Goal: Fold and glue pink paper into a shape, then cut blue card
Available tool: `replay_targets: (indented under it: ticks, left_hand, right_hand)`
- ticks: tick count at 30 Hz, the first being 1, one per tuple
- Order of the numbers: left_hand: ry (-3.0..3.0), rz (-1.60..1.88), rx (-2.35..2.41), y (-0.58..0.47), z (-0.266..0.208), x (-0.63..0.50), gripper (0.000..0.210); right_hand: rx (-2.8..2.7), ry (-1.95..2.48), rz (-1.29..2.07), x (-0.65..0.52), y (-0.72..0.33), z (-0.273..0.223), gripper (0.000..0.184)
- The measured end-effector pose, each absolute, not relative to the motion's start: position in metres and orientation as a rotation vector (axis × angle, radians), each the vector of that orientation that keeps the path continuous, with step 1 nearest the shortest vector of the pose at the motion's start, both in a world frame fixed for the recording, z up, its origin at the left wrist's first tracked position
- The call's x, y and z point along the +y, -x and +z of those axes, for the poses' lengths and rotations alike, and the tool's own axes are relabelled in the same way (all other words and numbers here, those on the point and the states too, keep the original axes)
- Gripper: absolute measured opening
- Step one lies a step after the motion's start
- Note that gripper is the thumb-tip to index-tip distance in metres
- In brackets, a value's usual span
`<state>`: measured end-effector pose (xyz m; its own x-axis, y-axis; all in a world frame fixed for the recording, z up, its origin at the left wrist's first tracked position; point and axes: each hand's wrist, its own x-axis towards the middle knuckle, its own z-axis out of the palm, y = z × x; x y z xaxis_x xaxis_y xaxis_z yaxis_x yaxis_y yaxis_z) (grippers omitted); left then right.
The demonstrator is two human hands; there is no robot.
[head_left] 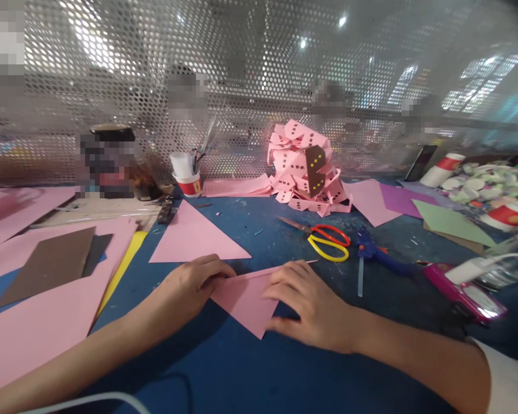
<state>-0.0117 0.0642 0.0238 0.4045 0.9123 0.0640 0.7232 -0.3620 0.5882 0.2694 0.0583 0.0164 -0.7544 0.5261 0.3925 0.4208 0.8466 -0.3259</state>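
Note:
A folded piece of pink paper [247, 299] lies on the blue table in front of me, its long folded edge at the far side and one point toward me. My left hand [198, 284] is closed on its left corner, fingertips partly hidden. Over its right part rests my right hand [308, 305], fingers apart and thumb spread, slightly blurred. Beyond my left hand lies a larger pink paper triangle [196, 238]. Scissors [328, 241] with red and yellow handles are past my right hand, beside a blue glue gun [371, 247] with a glue stick below it.
A pink folded-paper construction [300, 167] stands at the back, near a paper cup [187, 183] of tools. Pink sheets [38, 339] and brown card [47, 264] cover the left. A magenta device [461, 293] and colored paper [453, 221] are at right. A perforated metal screen [242, 69] rises behind.

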Motion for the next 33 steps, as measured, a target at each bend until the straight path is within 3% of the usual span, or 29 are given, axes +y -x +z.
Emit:
replay_targets:
  ticks: [4,19,25,33]
  left_hand:
    - [-2.176,0.523,1.395,0.01,0.024,0.063,0.027]
    - [-2.553,0.626,1.259,0.012,0.01,0.06,0.029]
    - [-2.614,0.757,1.038,0.007,0.004,0.056,0.033]
    - [-2.465,0.699,1.034,-0.002,0.015,0.047,0.017]
  right_hand:
    - [-2.592,0.679,0.393,0.053,-0.264,0.013,0.05]
    - [-2.695,0.39,0.101,0.052,-0.259,0.013,0.016]
    - [-2.461,0.608,0.341,0.053,-0.254,0.009,0.01]
    - [-2.247,0.853,0.555,0.063,-0.252,0.006,0.006]
